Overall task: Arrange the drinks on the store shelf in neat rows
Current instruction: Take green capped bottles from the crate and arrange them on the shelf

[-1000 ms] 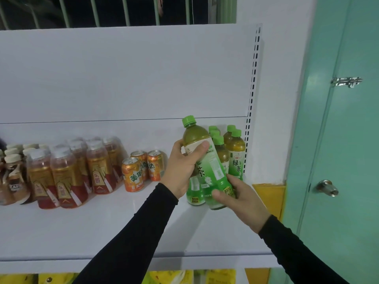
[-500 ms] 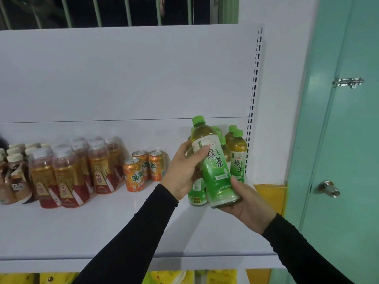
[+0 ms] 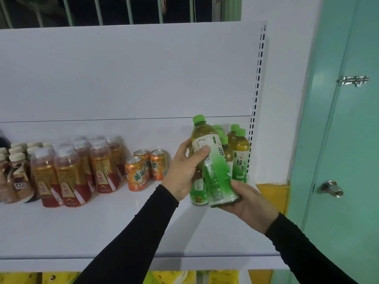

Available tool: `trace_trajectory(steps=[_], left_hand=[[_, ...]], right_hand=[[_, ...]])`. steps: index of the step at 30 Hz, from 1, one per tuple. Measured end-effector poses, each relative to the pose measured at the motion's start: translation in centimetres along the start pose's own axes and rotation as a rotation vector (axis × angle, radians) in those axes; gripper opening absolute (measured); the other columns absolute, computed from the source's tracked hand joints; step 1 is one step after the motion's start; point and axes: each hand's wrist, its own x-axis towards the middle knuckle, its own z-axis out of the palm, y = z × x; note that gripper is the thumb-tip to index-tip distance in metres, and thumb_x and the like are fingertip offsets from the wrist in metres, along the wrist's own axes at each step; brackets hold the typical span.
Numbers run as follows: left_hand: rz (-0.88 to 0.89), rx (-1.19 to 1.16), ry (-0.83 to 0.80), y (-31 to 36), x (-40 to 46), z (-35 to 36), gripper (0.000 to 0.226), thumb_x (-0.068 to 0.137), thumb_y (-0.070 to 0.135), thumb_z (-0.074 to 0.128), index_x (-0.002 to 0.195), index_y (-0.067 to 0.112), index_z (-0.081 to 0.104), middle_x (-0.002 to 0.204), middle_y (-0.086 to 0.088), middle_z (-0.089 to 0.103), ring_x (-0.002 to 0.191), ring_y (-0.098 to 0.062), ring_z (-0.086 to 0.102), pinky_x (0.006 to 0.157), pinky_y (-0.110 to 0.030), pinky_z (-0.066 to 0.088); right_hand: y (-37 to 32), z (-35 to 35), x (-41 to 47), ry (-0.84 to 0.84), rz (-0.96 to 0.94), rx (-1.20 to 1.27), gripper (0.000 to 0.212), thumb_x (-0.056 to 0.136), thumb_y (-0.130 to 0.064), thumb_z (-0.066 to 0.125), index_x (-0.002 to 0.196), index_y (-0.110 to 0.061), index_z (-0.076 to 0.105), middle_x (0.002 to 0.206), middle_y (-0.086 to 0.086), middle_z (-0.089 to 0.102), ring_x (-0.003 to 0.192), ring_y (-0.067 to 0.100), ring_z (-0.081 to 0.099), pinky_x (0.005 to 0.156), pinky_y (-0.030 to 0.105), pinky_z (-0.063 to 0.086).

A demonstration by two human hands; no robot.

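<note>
A green tea bottle (image 3: 215, 167) with a green cap is held tilted above the white shelf (image 3: 102, 228), its barcode side facing me. My left hand (image 3: 184, 171) grips its upper part with the thumb across the label. My right hand (image 3: 252, 203) cups its base from below. Behind it, several more green tea bottles (image 3: 240, 156) stand upright in the shelf's right corner. Further left sit three orange soda cans (image 3: 136, 174), several amber drink bottles (image 3: 69, 177) and brown coffee bottles (image 3: 18, 177).
The slotted shelf upright (image 3: 257, 89) bounds the right end. Beyond it is a green door (image 3: 348, 140) with a metal knob (image 3: 331, 188). Bare shelf surface lies in front of the drinks. Yellow packages (image 3: 170, 277) show on the shelf below.
The bottle has been turned in my hands, so the front label has swung right and the barcode side now faces me. Both hands stayed in nearly the same place.
</note>
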Motion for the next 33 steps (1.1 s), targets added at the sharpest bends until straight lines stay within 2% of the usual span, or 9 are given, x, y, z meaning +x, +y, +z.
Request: trace_trajectory(steps=[5, 10, 13, 15, 19, 22, 25, 29, 33], left_hand=[[0.093, 0.092, 0.036, 0.0, 0.0, 0.1, 0.061, 0.087, 0.015, 0.076, 0.138, 0.026, 0.046, 0.108, -0.017, 0.074, 0.091, -0.030, 0.074, 0.075, -0.043, 0.061], [0.094, 0.124, -0.001, 1.1, -0.2, 0.3, 0.036, 0.095, 0.030, 0.065, 0.128, 0.037, 0.053, 0.103, -0.006, 0.075, 0.082, -0.017, 0.072, 0.070, -0.032, 0.057], [0.073, 0.158, -0.050, 1.4, -0.5, 0.2, 0.031, 0.098, 0.032, 0.061, 0.125, 0.044, 0.052, 0.108, -0.004, 0.074, 0.083, -0.017, 0.072, 0.073, -0.034, 0.059], [0.088, 0.217, -0.088, 1.0, -0.7, 0.2, 0.044, 0.095, 0.028, 0.066, 0.128, 0.048, 0.046, 0.119, -0.006, 0.071, 0.095, -0.023, 0.073, 0.081, -0.039, 0.061], [0.130, 0.268, -0.074, 0.3, -0.7, 0.0, 0.080, 0.086, 0.013, 0.077, 0.145, 0.041, 0.029, 0.118, -0.010, 0.071, 0.104, -0.024, 0.072, 0.081, -0.038, 0.061], [0.127, 0.187, -0.018, 1.0, -0.4, -0.6, 0.076, 0.085, 0.006, 0.077, 0.137, 0.042, 0.035, 0.103, -0.010, 0.076, 0.093, -0.025, 0.074, 0.072, -0.037, 0.061], [0.101, 0.113, 0.052, 2.2, -0.3, -1.6, 0.069, 0.086, 0.006, 0.075, 0.136, 0.037, 0.039, 0.101, -0.012, 0.076, 0.086, -0.029, 0.074, 0.071, -0.042, 0.061], [0.009, -0.033, 0.165, 3.7, 0.0, -3.2, 0.060, 0.087, 0.011, 0.074, 0.140, 0.017, 0.046, 0.099, -0.013, 0.073, 0.069, -0.022, 0.072, 0.052, -0.032, 0.056], [-0.130, -0.097, 0.181, 4.7, -0.1, -4.7, 0.061, 0.080, 0.026, 0.075, 0.133, 0.001, 0.058, 0.113, -0.022, 0.070, 0.092, -0.031, 0.070, 0.074, -0.040, 0.060]], right_hand=[[-0.5, 0.9, 0.3, 0.123, -0.142, -0.545, 0.041, 0.084, -0.030, 0.074, 0.121, -0.018, 0.062, 0.114, -0.003, 0.073, 0.110, 0.018, 0.067, 0.085, 0.024, 0.054], [-0.7, 0.6, 0.3, 0.063, -0.104, -0.324, 0.047, 0.087, -0.023, 0.063, 0.130, -0.007, 0.056, 0.125, 0.011, 0.067, 0.116, 0.029, 0.064, 0.096, 0.040, 0.054], [-0.7, 0.1, 0.4, 0.016, -0.064, -0.210, 0.068, 0.080, -0.037, 0.078, 0.135, -0.007, 0.054, 0.132, 0.015, 0.062, 0.122, 0.032, 0.059, 0.101, 0.047, 0.050], [-0.7, 0.1, 0.5, -0.014, -0.055, -0.215, 0.081, 0.070, -0.045, 0.085, 0.136, -0.008, 0.054, 0.133, 0.015, 0.062, 0.123, 0.032, 0.059, 0.099, 0.044, 0.052], [-0.8, 0.9, 0.8, -0.014, -0.055, -0.286, 0.085, 0.065, -0.050, 0.086, 0.133, -0.009, 0.055, 0.128, 0.014, 0.065, 0.120, 0.030, 0.061, 0.097, 0.041, 0.053], [-1.2, 2.1, 1.1, -0.008, -0.084, -0.394, 0.071, 0.076, -0.047, 0.075, 0.134, -0.014, 0.053, 0.125, 0.008, 0.067, 0.118, 0.027, 0.063, 0.098, 0.041, 0.053], [-1.8, 3.4, 1.4, -0.017, -0.182, -0.526, 0.057, 0.086, -0.032, 0.062, 0.140, -0.027, 0.043, 0.122, -0.008, 0.069, 0.112, 0.016, 0.066, 0.088, 0.030, 0.056], [-1.7, 4.5, 1.9, -0.058, -0.274, -0.662, 0.091, 0.076, -0.019, 0.077, 0.148, -0.037, 0.025, 0.124, -0.022, 0.064, 0.114, 0.013, 0.065, 0.097, 0.031, 0.053], [-1.3, 5.8, 3.0, -0.055, -0.361, -0.948, 0.099, 0.072, -0.032, 0.087, 0.146, -0.050, 0.024, 0.135, -0.017, 0.053, 0.111, 0.007, 0.064, 0.096, 0.030, 0.054]])
